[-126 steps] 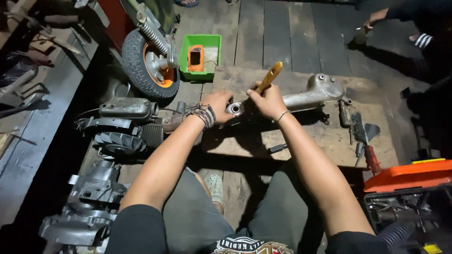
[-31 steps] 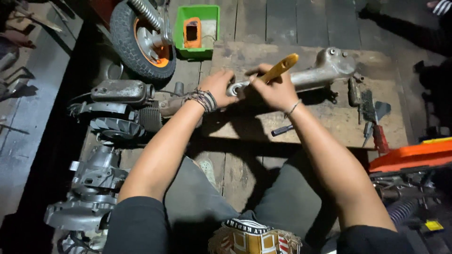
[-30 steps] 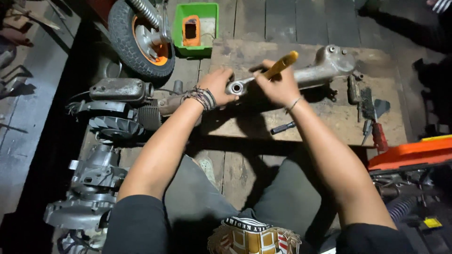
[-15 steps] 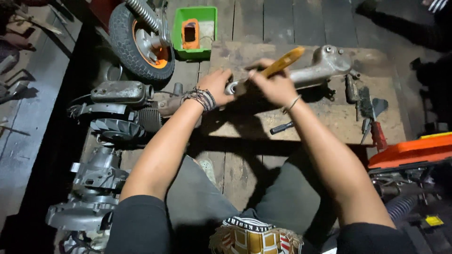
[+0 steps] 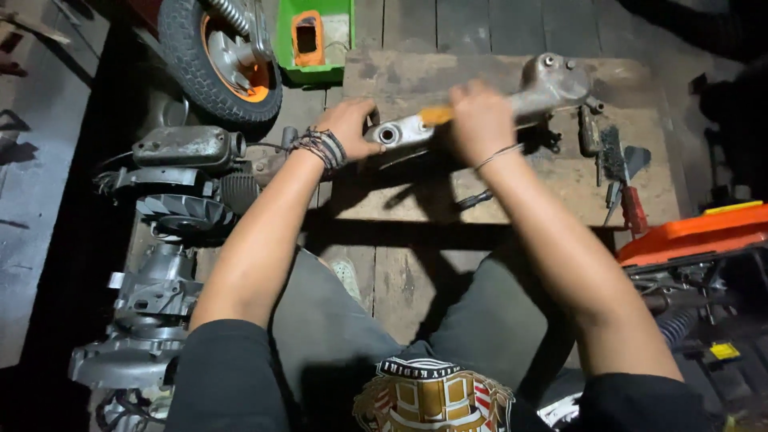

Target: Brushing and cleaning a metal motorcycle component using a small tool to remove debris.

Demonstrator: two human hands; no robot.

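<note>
Midway, by the look. Left hand [image 5: 352, 128] clamped on casting [image 5: 480, 108] end, far edge of board [image 5: 560, 184]. Right hand [image 5: 480, 120] fisted round yellow-handled tool [image 5: 436, 116], working atop casting. Tip hidden; unfinished.

Dark wooden floorboards [image 5: 472, 24] are running beyond the grip; dim light is fading into shadow at the left.

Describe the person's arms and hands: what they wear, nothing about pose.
Both arms are bare below short black sleeves. The left hand has a bundle of dark cord bracelets at the wrist. The right hand has one thin bangle at its wrist. No gloves.
</note>
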